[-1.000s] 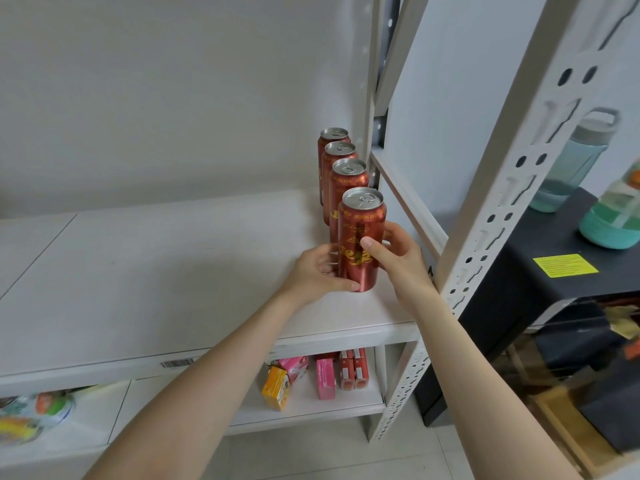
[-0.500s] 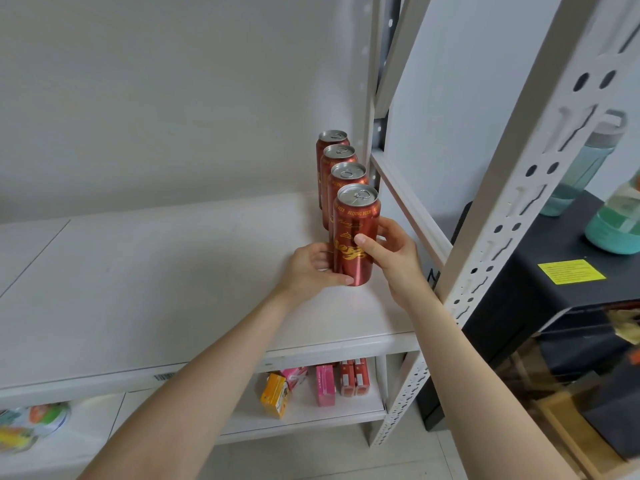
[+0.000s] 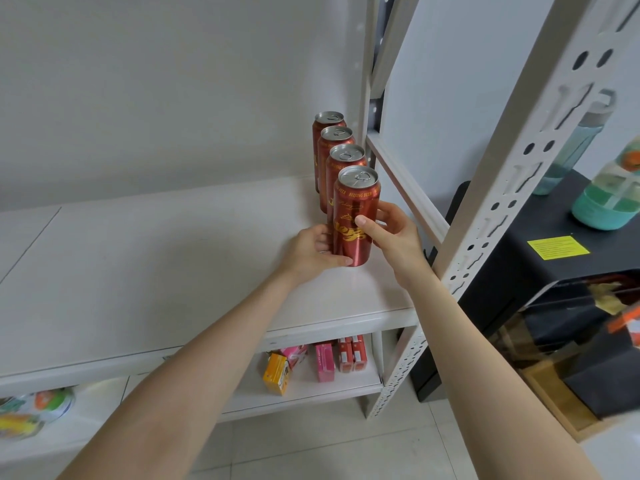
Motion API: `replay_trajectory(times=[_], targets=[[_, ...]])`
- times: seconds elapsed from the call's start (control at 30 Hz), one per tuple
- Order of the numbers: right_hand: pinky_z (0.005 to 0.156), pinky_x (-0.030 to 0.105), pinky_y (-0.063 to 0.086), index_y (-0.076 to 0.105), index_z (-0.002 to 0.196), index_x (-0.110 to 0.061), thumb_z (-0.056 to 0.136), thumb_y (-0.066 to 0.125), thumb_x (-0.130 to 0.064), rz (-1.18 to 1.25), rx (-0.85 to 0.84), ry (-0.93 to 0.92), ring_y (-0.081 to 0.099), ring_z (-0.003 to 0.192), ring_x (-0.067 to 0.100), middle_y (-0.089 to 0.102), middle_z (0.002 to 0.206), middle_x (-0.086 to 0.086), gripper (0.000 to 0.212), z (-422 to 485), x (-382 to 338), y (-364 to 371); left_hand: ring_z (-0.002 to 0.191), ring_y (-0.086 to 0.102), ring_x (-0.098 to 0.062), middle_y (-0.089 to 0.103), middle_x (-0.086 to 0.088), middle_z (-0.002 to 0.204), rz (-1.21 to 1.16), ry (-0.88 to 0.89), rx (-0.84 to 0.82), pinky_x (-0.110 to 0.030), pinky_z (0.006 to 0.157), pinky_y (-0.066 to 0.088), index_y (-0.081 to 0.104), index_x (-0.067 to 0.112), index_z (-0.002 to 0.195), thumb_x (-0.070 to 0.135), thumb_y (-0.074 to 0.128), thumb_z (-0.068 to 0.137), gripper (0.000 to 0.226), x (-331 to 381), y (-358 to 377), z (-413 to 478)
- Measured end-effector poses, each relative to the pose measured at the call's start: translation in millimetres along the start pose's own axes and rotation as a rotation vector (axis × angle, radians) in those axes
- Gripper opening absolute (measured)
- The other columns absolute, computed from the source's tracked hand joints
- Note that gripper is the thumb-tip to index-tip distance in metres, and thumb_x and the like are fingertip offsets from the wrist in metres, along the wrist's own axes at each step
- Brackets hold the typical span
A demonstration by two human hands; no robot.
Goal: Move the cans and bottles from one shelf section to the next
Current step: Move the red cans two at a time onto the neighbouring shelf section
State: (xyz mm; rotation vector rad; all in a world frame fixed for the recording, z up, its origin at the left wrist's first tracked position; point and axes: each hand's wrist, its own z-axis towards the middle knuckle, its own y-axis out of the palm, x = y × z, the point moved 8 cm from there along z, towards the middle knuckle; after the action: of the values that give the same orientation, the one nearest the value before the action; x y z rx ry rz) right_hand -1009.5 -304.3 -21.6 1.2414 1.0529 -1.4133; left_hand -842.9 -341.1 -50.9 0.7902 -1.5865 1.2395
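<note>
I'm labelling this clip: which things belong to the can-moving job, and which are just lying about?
Job: front can, held by left hand and right hand; three cans behind it; white shelf.
Lying about: small boxes on the lower shelf; black cabinet; yellow sticker.

The front can (image 3: 353, 216) carries the words "BEIJING BEER" in gold capitals on the band just under its rim, and below that a line of thin gold script and a larger gold logo, neither of which can be read. The can behind it (image 3: 335, 178) shows the start of the same gold band, "BEIJING BE", before it curves out of sight. The yellow label (image 3: 558, 247) on the black cabinet (image 3: 512, 282) bears print too small to read, as do the boxes (image 3: 325, 362) on the lower shelf (image 3: 311, 393).
</note>
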Motion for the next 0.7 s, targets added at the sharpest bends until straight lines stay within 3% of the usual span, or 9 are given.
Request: replay_trajectory(times=[0.1,0.17,0.33,0.47,0.57,0.7], targets=[[0.07,0.011,0.05,0.059,0.125,-0.028,0.077,0.079,-0.047,-0.058,0.072,0.026,0.066,0.097,-0.004,0.066,0.112,-0.015,0.055,-4,-1,-3,0.093,0.068,-0.02,0.071,-0.006,0.103,0.04,0.003,-0.009,-0.016,0.076,0.055,0.062,0.006,0.12,0.006,0.088,0.069,0.058,2,-2,-4],[0.067,0.01,0.049,0.057,0.127,-0.027,0.077,0.08,-0.048,-0.089,0.14,0.042,0.066,0.092,-0.006,0.065,0.109,-0.017,0.059,-9,0,-5,0.098,0.065,-0.02,0.069,-0.009,0.11,0.082,-0.005,0.01,-0.021,0.082,0.055,0.061,0.005,0.124,0.009,0.087,0.071,0.059,2,-7,-8],[0.08,0.022,0.046,0.05,0.132,-0.028,0.076,0.078,-0.052,-0.232,0.264,0.076,0.058,0.103,0.003,0.058,0.118,-0.012,0.067,-36,-1,-5,0.111,0.062,-0.022,0.064,-0.012,0.121,0.211,-0.042,0.023,-0.031,0.097,0.05,0.06,0.009,0.127,0.019,0.081,0.081,0.051,-2,-25,-30],[0.088,0.034,0.049,0.045,0.139,-0.023,0.081,0.073,-0.053,-0.478,0.293,0.007,0.056,0.113,0.012,0.057,0.132,-0.005,0.071,-66,-13,3,0.123,0.058,-0.022,0.062,-0.01,0.131,0.41,0.008,0.032,-0.027,0.1,0.042,0.057,0.012,0.132,0.027,0.071,0.09,0.047,-1,-41,-61],[0.095,0.044,0.049,0.042,0.142,-0.019,0.084,0.07,-0.049,-0.691,0.298,-0.088,0.055,0.122,0.023,0.057,0.137,0.002,0.071,-93,-30,14,0.128,0.053,-0.025,0.057,-0.011,0.136,0.529,0.071,0.075,-0.031,0.104,0.038,0.054,0.011,0.136,0.028,0.062,0.096,0.045,1,-54,-94],[0.1,0.048,0.04,0.041,0.143,-0.017,0.086,0.065,-0.048,-0.979,0.218,-0.136,0.05,0.125,0.032,0.055,0.138,0.007,0.069,-126,-45,39,0.139,0.04,-0.029,0.045,-0.013,0.149,0.652,0.083,0.11,-0.035,0.113,0.03,0.044,0.01,0.145,0.032,0.056,0.098,0.053,-5,-70,-145]])
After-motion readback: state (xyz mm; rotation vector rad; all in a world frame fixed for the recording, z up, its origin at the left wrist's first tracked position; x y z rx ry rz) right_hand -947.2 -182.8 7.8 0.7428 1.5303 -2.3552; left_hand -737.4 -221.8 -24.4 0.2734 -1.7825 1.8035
